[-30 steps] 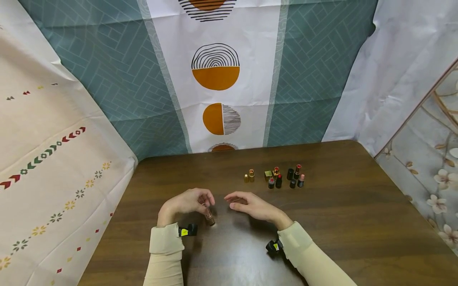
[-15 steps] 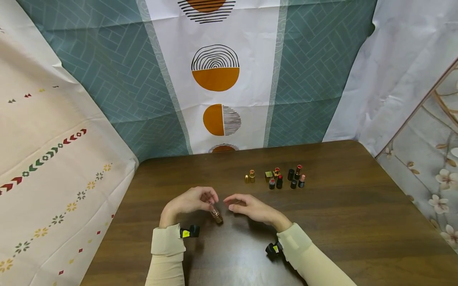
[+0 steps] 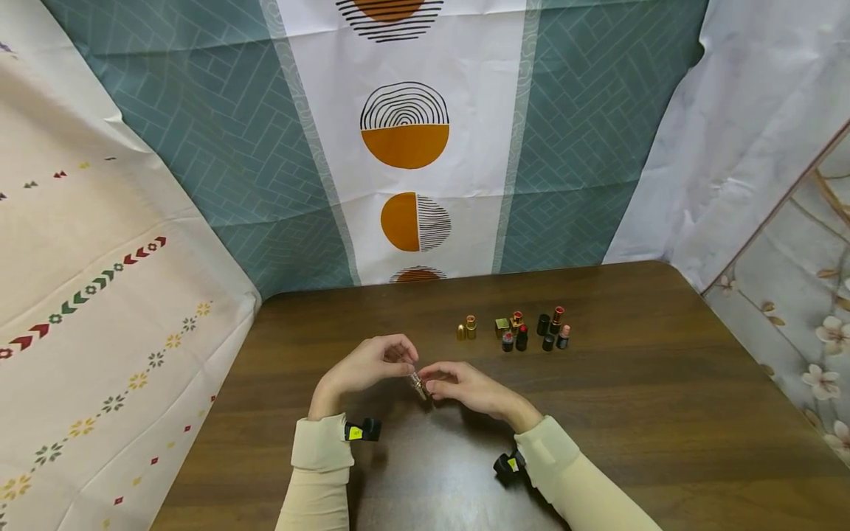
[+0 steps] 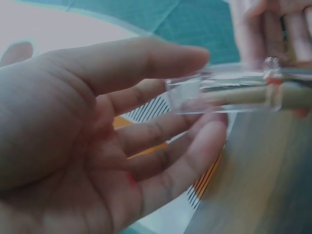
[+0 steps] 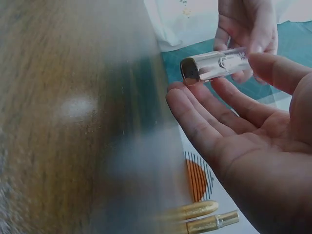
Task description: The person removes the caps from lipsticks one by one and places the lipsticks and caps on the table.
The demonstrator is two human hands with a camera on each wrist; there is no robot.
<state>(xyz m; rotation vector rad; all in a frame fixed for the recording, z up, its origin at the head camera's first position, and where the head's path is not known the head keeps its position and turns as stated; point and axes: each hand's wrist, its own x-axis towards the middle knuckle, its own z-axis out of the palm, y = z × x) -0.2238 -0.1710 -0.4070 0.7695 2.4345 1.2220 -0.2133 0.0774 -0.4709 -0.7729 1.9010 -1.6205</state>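
In the left wrist view, a lipstick tube (image 4: 239, 92) with a clear cap lies between the thumb and fingertips of my left hand (image 3: 368, 365), which pinches it by the clear end. Its darker, brownish-gold base points toward my right hand (image 3: 468, 387). The right wrist view has the tube (image 5: 214, 66) just beyond my right fingers (image 5: 190, 117), which are mostly straight, with the thumb above. They are at or very near the tube; whether they touch it I cannot tell. Both hands are above the middle of the brown table (image 3: 631, 413).
Toward the back right stand a gold lipstick (image 3: 471, 327) with its gold cap (image 3: 461, 332), a square gold cap (image 3: 502, 327), a red lipstick (image 3: 522, 338), a pink lipstick (image 3: 563, 337) and several other lipsticks and black caps. A patterned cloth (image 3: 564, 147) hangs behind the table.
My left hand has moved right and slightly away from me, bringing the lipstick tube up to my right fingers. My right hand has barely moved.
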